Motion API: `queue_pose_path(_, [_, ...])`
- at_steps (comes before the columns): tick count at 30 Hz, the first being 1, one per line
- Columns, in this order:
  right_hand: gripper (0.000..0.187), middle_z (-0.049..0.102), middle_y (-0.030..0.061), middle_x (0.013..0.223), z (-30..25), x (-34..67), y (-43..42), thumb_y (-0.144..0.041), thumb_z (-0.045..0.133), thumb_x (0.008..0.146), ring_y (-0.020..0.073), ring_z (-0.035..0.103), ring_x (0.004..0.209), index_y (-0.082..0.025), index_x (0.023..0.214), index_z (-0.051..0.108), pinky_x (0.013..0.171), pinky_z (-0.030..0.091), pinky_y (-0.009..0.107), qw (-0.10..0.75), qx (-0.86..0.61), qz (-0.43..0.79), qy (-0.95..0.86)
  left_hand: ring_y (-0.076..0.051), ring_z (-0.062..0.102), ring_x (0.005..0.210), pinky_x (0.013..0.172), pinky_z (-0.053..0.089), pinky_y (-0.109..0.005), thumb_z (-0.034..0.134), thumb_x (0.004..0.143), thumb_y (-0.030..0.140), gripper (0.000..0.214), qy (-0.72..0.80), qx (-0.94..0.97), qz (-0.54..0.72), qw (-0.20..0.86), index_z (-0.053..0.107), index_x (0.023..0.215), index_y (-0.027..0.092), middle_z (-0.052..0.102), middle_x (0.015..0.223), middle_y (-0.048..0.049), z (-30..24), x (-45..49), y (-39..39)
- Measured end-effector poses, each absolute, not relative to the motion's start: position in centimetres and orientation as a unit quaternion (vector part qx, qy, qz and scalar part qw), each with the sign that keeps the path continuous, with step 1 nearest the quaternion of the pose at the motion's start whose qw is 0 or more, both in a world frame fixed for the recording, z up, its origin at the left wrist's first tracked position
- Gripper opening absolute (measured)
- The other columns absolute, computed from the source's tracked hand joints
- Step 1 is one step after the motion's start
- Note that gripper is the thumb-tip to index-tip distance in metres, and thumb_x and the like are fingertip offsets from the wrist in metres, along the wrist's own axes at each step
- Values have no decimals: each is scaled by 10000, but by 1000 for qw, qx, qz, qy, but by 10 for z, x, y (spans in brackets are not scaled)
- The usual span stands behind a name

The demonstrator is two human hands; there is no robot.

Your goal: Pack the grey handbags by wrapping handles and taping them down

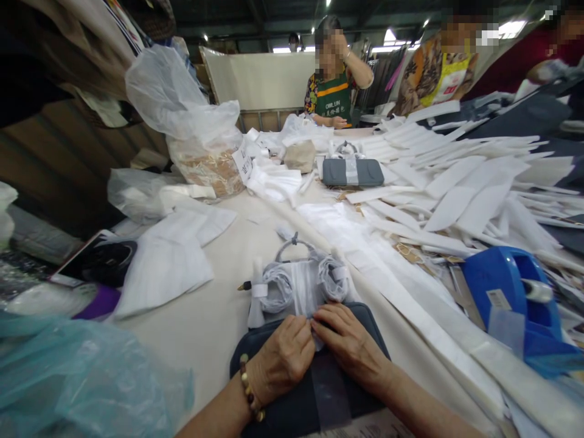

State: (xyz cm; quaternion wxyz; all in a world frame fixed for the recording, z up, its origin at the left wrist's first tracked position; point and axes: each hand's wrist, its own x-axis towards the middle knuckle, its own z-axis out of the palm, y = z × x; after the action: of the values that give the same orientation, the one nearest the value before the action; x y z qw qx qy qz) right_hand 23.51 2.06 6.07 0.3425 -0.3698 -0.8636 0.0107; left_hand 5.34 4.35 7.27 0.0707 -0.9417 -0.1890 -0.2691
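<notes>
Head view: one dark blue bag, lying flat on the pale table directly before the person, a clear strip running down its front. At its far edge, one thin handle standing in a loop, with rolled pale wrapping on and beside it. One left hand, beaded bracelet at the wrist, fingers curled narrow and pinched on the near end of the wrapping. One right hand, just beside it, fingers close together and bent over the same spot; whether these grip cannot be told, the fingertips being partly hidden. To the right, one long white strip laid lengthwise; beyond it, one blue tape dispenser and a large heap of white foam sheets. Farther along the table, one second bag, grey-blue, banded at the middle. To the left, white sheets, overlapping; nearer, one crumpled light-blue plastic bag. At the far side, one person in a green apron, an arm raised; farther right, one person in a yellow apron.
</notes>
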Motion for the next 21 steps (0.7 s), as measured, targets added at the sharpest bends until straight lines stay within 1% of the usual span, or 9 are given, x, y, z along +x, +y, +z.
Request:
queue_pose_path(4, [282, 648, 121, 986, 62, 236, 22, -142, 342, 949, 236, 539, 989, -104, 1038, 607, 881, 500, 447, 325, -365, 26, -872, -209, 595, 822, 712, 510, -355, 268, 913, 58, 365, -212, -941, -249, 89, 617, 806, 77, 654, 827, -117, 71, 51, 35])
queue_pose_path(7, [338, 639, 138, 1054, 66, 243, 15, -70, 344, 883, 247, 518, 1081, -93, 1132, 571, 943, 469, 474, 306, -351, 42, -884, -198, 589, 890, 801, 496, -375, 290, 920, 81, 340, -238, -943, -230, 44, 624, 858, 98, 669, 897, -104, 68, 46, 29])
queue_pose_path(10, [389, 627, 136, 1114, 71, 253, -7, -56, 345, 859, 226, 504, 1151, -104, 1192, 541, 1001, 428, 446, 280, -349, 44, -893, -194, 570, 1017, 916, 471, -372, 275, 913, 65, 353, -251, -943, -219, 13, 618, 994, 85, 669, 1028, -104, 67, 41, 24])
queue_pose_path(13, [368, 630, 141, 1140, 69, 261, -36, -273, 482, 903, 246, 529, 1138, -95, 1221, 532, 1016, 406, 435, 230, -392, 18, -890, -207, 550, 1094, 967, 455, -381, 309, 887, 49, 341, -260, -942, -211, 3, 605, 1054, 76, 654, 1115, -106, 67, 37, 20])
queue_pose_path(14, [459, 637, 145, 1135, 66, 263, -44, -396, 515, 891, 258, 539, 1128, -82, 1224, 532, 1025, 394, 435, 225, -390, 9, -893, -212, 549, 1103, 976, 451, -386, 337, 878, 54, 322, -263, -942, -207, -3, 605, 1055, 77, 651, 1128, -108, 67, 37, 20])
queue_pose_path(16, [597, 664, 137, 1097, 61, 267, -58, -561, 474, 871, 261, 564, 1100, -71, 1205, 546, 1043, 377, 415, 242, -353, 7, -904, -222, 550, 1119, 989, 445, -395, 399, 874, 93, 279, -269, -943, -196, -15, 599, 1069, 76, 641, 1156, -118, 68, 36, 18])
queue_pose_path(17, [558, 686, 116, 1055, 59, 268, -64, -554, 429, 897, 240, 589, 1065, -91, 1178, 565, 1039, 385, 385, 264, -324, 17, -908, -230, 549, 1128, 994, 441, -402, 432, 878, 135, 271, -272, -943, -190, -19, 589, 1090, 71, 635, 1171, -125, 68, 36, 17])
queue_pose_path(19, [370, 716, 61, 986, 63, 273, -73, -407, 378, 959, 185, 636, 975, -154, 1128, 589, 987, 435, 305, 275, -290, 66, -914, -251, 538, 1154, 1004, 433, -421, 498, 881, 260, 336, -276, -944, -179, -29, 559, 1144, 60, 618, 1201, -144, 69, 34, 16])
queue_pose_path(21, [258, 722, 27, 989, 72, 281, -81, -269, 400, 962, 156, 659, 917, -203, 1128, 585, 899, 488, 245, 225, -307, 127, -916, -272, 525, 1176, 1013, 422, -442, 551, 854, 392, 471, -277, -945, -172, -40, 535, 1180, 53, 604, 1223, -158, 70, 33, 15])
